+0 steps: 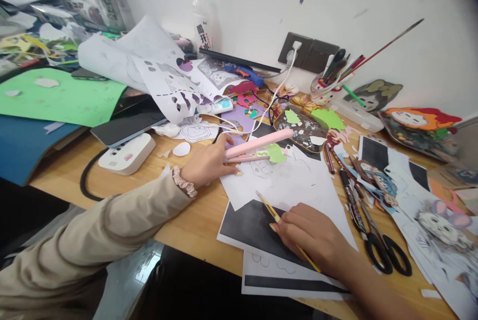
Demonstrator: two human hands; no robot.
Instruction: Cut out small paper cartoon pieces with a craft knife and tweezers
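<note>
Your left hand [211, 163] is closed round the near end of the pink two-armed tool [261, 144]; arms parted, long axis running rightward to the green paper piece [277, 153] near its far end. Your right hand [309, 233] pinches yellow tweezers [275, 215], tips forward-left, apart from that piece.

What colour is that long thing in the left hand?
The long thing in the left hand is light pink; the head view shows it best.
</note>
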